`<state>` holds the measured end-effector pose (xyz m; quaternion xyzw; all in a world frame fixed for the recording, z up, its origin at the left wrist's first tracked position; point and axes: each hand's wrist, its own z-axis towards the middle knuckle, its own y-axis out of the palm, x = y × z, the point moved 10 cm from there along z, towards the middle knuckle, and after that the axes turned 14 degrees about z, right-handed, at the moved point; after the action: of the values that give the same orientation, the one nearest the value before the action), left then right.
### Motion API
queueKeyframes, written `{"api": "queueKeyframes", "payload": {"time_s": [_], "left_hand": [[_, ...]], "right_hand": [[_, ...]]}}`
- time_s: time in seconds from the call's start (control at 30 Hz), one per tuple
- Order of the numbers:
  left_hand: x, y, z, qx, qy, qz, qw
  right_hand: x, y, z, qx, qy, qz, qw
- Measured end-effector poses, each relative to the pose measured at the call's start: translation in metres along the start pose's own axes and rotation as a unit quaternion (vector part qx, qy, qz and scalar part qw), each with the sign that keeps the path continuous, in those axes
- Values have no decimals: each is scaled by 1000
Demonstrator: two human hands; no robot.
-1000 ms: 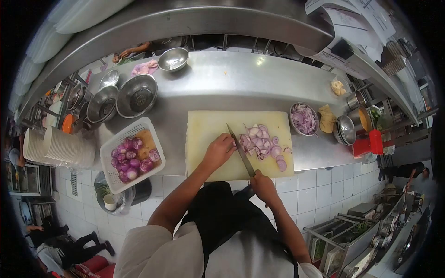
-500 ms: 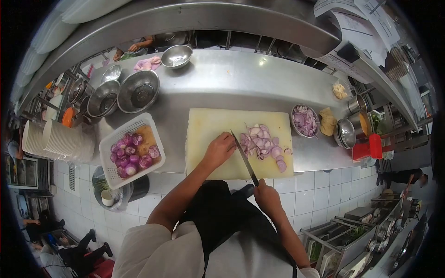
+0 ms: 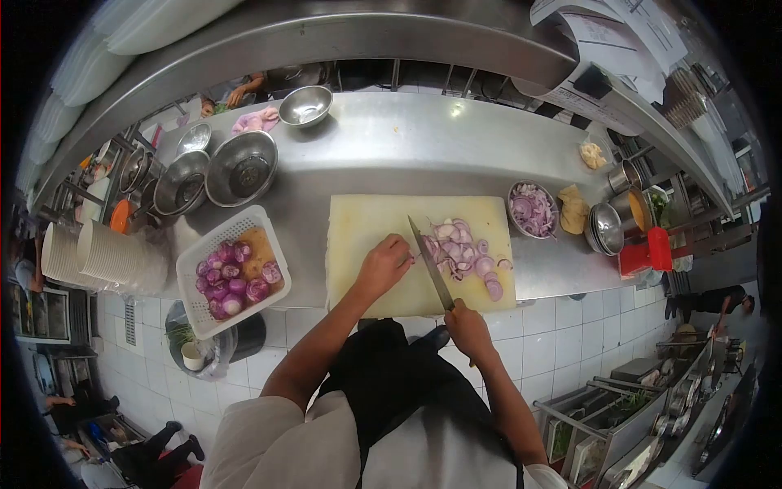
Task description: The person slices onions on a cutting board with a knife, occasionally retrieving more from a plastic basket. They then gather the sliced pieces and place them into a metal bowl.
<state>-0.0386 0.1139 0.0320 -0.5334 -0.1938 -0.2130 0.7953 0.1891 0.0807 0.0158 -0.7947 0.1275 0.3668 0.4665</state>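
Observation:
My right hand (image 3: 467, 324) is wrapped round the handle of a long kitchen knife (image 3: 432, 265), its blade slanting up and left over the cutting board (image 3: 358, 218). Just left of the blade, my left hand (image 3: 385, 265) has its fingers curled down on the board. A sliver of purple onion shows at those fingertips; the rest of that piece is hidden by the hand. Sliced red onion (image 3: 456, 247) lies in a loose pile to the right of the blade, with a few rings apart near the board's right side.
On the left, a white basket (image 3: 274, 306) holds several peeled red onions (image 3: 236, 285). Steel bowls (image 3: 242, 167) stand behind it. Right of the board sits a bowl of sliced onion (image 3: 533, 210), near a red container (image 3: 643, 257). A steel shelf (image 3: 391, 37) overhangs the counter. Other people are in the background.
The knife has shifted slightly, its tip rising and its handle moving up towards the board. My left hand stays curled in nearly the same place. The view has shifted a little.

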Motion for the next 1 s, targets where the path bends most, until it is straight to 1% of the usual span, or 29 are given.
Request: {"api": "queueKeyframes", "payload": {"time_s": [0.03, 0.23, 0.4, 0.53, 0.63, 0.8, 0.9, 1.0], "left_hand": [[0, 0, 0, 2, 2, 1, 1000], [3, -3, 1, 6, -5, 7, 1000], [-3, 2, 2, -6, -12, 2, 1000], [-1, 0, 1, 5, 0, 1, 1000], [-1, 0, 1, 6, 5, -1, 1000], [-5, 4, 0, -13, -5, -5, 1000], [-4, 3, -1, -3, 12, 0, 1000], [-2, 1, -1, -1, 1, 8, 1000]], "right_hand": [[-4, -4, -3, 7, 6, -8, 1000], [-13, -2, -20, -20, 24, -25, 999], [-16, -5, -25, -16, 13, -36, 999], [-22, -6, -26, -7, 2, -48, 999], [-17, -1, -23, -15, 21, -55, 998], [-17, 5, -16, -12, 13, -71, 997], [-7, 20, -5, -15, 16, -63, 998], [0, 25, 1, -22, 20, -61, 998]]}}
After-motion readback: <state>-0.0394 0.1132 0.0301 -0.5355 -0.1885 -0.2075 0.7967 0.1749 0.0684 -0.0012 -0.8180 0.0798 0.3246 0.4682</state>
